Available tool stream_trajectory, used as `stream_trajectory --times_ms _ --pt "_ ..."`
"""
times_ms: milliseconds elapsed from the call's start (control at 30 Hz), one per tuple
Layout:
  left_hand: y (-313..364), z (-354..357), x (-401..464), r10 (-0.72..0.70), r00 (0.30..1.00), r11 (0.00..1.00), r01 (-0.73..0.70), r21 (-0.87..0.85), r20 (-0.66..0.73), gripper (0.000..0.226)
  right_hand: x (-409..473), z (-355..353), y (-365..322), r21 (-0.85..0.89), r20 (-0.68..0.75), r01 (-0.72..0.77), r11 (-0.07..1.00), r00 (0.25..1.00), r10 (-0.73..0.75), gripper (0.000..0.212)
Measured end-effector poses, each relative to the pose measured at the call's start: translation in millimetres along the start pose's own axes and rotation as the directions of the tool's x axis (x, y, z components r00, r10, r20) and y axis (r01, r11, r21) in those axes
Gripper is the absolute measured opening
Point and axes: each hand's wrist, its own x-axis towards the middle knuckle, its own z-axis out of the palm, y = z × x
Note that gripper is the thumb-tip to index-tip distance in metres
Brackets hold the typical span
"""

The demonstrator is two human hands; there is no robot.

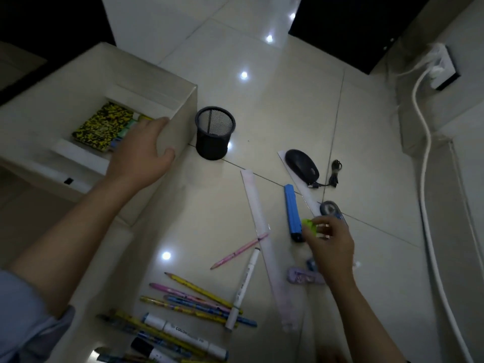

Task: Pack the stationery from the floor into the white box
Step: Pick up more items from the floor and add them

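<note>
Green eraser (309, 227) — I'm pinching it in my right hand (330, 247), fingers curled round it, just above the floor beside the blue stapler (293, 212). The box (183, 121) is lying up and to the left of that hand, well apart, across the long ruler (258, 224). My left hand (142, 150) is much nearer — it's resting on the box's near wall, fingers relaxed, holding nothing. I'm judging the carry as a leftward sweep over the ruler.

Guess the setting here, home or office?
Cannot tell which; it is an indoor room with a glossy tiled floor. A wall socket with a white cable, a computer mouse and a mesh pen cup suggest a desk area.
</note>
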Motion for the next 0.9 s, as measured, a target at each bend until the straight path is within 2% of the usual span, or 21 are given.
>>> stream_trajectory --times_ms 67,133,200,367,500,667,767,800,833,900 --pt "-0.1 -5.0 3.6 -0.073 0.997 0.973 0.062 -0.22 -0.04 0.038 5.0 6.6 -42.5 0.295 0.112 -0.092 0.951 0.992 0.061 0.01" --pt "-1.9 -16.9 5.3 -0.064 0.997 0.915 0.039 -0.402 -0.05 0.03 9.5 19.9 -86.0 0.537 0.247 -0.165 0.827 0.968 0.032 0.007" --pt "-8.2 -34.5 7.8 0.006 1.0 0.88 -0.019 -0.474 -0.027 0.03 13.6 38.5 -126.2 0.631 0.396 -0.237 0.739 0.917 -0.044 0.005" --pt "-12.1 -81.6 24.9 0.133 0.989 0.835 -0.079 -0.544 0.06 0.025 30.3 92.6 -206.5 0.584 0.668 -0.319 0.746 0.712 -0.218 0.014" --pt "-11.7 -103.3 37.2 0.19 0.975 0.856 -0.106 -0.506 0.116 0.021 46.9 126.8 -251.1 0.522 0.788 -0.272 0.809 0.516 -0.335 0.02" --pt "-26.8 -118.4 47.1 0.116 0.99 0.882 -0.063 -0.467 0.086 0.019 63.6 159.6 -280.8 0.506 0.831 -0.263 0.821 0.403 -0.383 0.025" --pt "-36.1 -119.2 51.1 0.061 0.992 0.889 -0.005 -0.457 0.108 0.012 68.1 178.0 -283.7 0.477 0.858 -0.245 0.844 0.336 -0.388 0.019" --pt "-39.7 -117.8 52.9 0.051 0.992 0.891 0.006 -0.455 0.113 0.011 69.5 184.3 -283.4 0.469 0.858 -0.21 0.858 0.339 -0.386 0.017" --pt "-42.8 -116.0 55.0 0.041 0.993 0.892 0.014 -0.452 0.112 0.011 72.2 189.7 -282.8 0.472 0.835 -0.131 0.872 0.385 -0.394 0.015" --pt "-51.8 -110.1 60.3 0.004 0.994 0.892 0.044 -0.45 0.105 0.01 83.6 198.8 -280.6 0.445 0.664 0.185 0.876 0.588 -0.461 0.013"
